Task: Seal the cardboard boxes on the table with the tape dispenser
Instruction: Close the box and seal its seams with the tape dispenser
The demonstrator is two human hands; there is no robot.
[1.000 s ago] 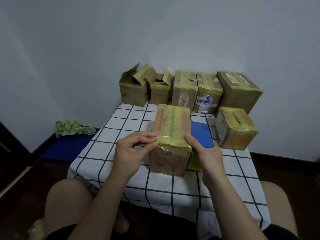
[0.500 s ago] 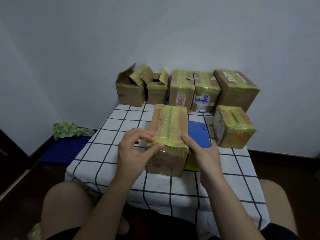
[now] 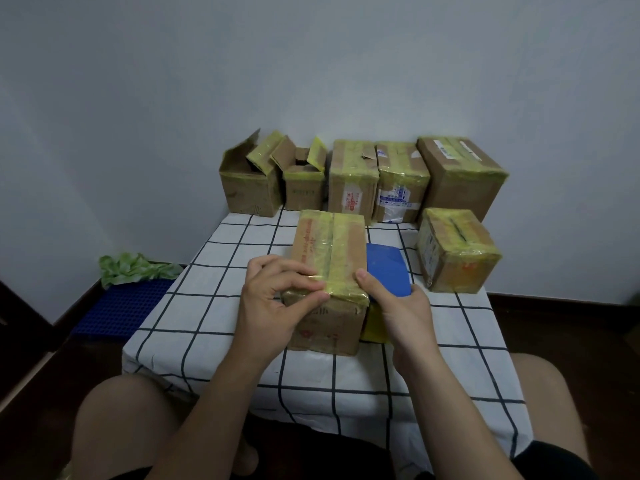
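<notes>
A cardboard box with yellow tape along its top seam and near edge stands in the middle of the checked tablecloth. My left hand curls over the box's near left top edge, with fingers on top and the thumb on the taped front edge. My right hand grips the near right corner, its thumb on the top edge and its fingers hidden down the side. A blue and yellow object, perhaps the tape dispenser, lies right of the box, partly behind my right hand.
Along the wall stand two open boxes and three taped ones. Another taped box sits at the right edge. A green cloth and blue mat lie on the floor at left.
My left thumb has slid rightward along the taped near edge of the box. My right hand has stayed at the right corner.
</notes>
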